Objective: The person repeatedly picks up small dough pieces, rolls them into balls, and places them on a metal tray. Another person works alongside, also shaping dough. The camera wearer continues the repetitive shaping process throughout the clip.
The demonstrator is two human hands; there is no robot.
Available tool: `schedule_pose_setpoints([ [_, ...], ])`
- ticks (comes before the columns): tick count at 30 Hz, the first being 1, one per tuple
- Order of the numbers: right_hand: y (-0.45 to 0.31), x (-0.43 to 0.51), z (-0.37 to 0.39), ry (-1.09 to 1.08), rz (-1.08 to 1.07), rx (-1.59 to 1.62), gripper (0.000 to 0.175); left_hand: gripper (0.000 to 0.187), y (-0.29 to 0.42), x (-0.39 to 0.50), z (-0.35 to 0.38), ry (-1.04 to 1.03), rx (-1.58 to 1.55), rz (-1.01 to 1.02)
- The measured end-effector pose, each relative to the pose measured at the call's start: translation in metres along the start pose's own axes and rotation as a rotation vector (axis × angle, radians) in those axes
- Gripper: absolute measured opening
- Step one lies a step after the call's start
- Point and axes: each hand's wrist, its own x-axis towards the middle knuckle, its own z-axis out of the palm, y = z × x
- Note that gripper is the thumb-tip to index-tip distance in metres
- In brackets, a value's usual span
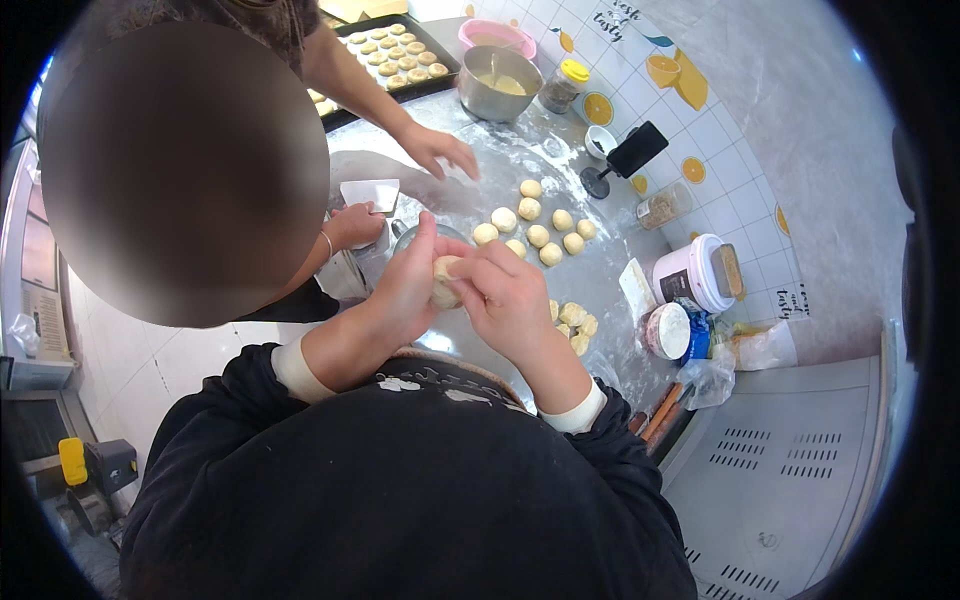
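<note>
My left hand (409,281) cups a piece of dough (446,283) in front of my chest. The fingers of my right hand (504,292) pinch the top of the same piece. Just past my hands, round dough balls (538,235) lie in a loose group on the floured metal table (600,259). Several rougher dough pieces (574,314) sit close together to the right of my right hand. A metal bowl or pan (442,234) is partly hidden behind my hands.
A co-worker at the left has one hand on a white scraper (373,196) and the other over the table. A tray (424,88) of round pastries, a metal pot (500,84), a phone-like device on a stand (636,148), a jar (564,86) and a white tub (686,274) stand around the edges.
</note>
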Motion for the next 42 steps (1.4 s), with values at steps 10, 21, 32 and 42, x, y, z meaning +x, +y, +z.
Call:
schedule_pose_setpoints([
  [10,0.009,0.01,-0.012,0.087,-0.166,0.04,0.038,0.073,0.018,-0.012,0.023,-0.104,-0.17,-0.161],
  [21,0.012,0.006,0.012,0.142,-0.005,0.249,0.058,0.061,0.0,-0.015,0.041,-0.143,-0.206,0.265],
  [32,0.018,0.006,0.009,0.14,-0.15,0.295,0.05,0.065,0.009,-0.019,0.04,-0.156,-0.272,0.16],
  [42,0.017,0.011,0.004,0.146,-0.16,0.307,0.056,0.064,0.015,-0.029,0.053,-0.15,-0.263,0.252],
])
